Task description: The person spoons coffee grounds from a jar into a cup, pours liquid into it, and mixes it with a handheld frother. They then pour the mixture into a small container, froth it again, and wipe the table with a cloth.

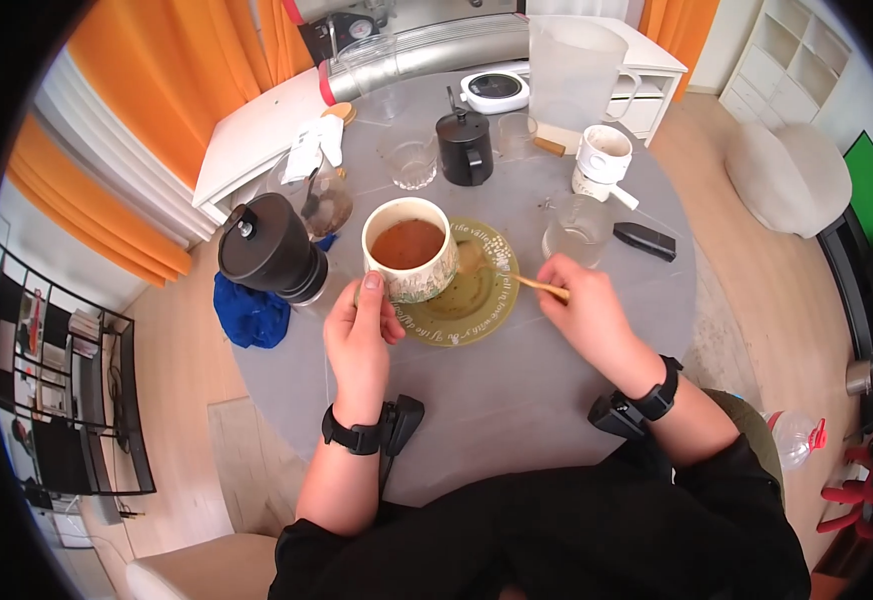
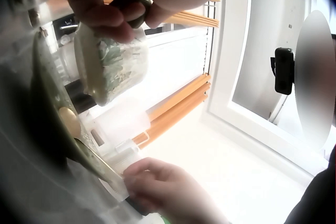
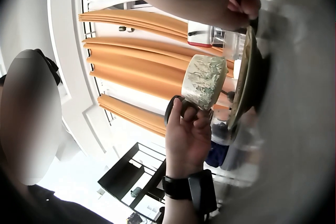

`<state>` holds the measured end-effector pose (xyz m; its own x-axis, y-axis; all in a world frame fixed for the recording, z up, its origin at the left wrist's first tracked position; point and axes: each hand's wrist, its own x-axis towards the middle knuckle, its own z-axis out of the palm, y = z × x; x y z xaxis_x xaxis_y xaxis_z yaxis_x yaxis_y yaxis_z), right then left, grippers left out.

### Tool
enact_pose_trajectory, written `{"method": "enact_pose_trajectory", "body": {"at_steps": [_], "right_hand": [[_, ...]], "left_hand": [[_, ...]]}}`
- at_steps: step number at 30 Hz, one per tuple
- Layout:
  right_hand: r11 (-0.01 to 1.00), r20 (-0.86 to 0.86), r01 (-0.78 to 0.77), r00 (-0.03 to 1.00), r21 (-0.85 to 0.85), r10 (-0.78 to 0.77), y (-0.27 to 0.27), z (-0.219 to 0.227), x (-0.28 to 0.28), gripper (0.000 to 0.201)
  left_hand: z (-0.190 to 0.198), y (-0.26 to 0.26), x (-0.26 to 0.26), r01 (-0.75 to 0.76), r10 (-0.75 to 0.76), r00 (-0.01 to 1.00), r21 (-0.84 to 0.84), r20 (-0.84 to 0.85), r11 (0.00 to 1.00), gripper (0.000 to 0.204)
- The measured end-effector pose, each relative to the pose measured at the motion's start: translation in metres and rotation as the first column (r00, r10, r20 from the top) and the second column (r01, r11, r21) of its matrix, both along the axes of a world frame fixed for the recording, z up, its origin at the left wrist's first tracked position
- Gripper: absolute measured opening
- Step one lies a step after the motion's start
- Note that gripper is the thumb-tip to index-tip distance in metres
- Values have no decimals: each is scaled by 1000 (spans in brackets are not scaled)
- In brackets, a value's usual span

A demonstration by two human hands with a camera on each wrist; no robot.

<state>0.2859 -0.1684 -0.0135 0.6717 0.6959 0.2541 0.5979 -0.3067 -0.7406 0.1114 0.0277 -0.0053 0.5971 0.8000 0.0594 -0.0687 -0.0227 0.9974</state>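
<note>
A patterned mug (image 1: 419, 285) of reddish-brown liquid is gripped by its handle in the left hand (image 1: 359, 325), thumb on top, held above the left part of a green lettered plate (image 1: 472, 320). In the right wrist view the mug (image 3: 205, 81) hangs clear of the plate (image 3: 244, 77). The right hand (image 1: 585, 308) pinches the end of a wooden spoon (image 1: 547, 288) at the plate's right edge. The spoon's bowl (image 2: 70, 121) is over the plate in the left wrist view, where the right hand (image 2: 157, 184) holds its handle.
Left of the plate stand a black grinder (image 1: 272, 245), a blue cloth (image 1: 250, 312) and a glass carafe (image 1: 325, 208). Behind are a black press (image 1: 465, 150), a scale (image 1: 495, 91) and a large pitcher (image 1: 572, 85). At right are a glass (image 1: 577, 230), stacked cups (image 1: 603, 160) and a black object (image 1: 645, 241).
</note>
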Motion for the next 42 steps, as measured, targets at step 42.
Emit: {"method": "enact_pose_trajectory", "body": {"at_steps": [42], "right_hand": [[862,94,-329,943,385,318,-11,166,23,52]], "left_hand": [[3,-6,-2,93,-93,995,-5,-19,996,33]]}}
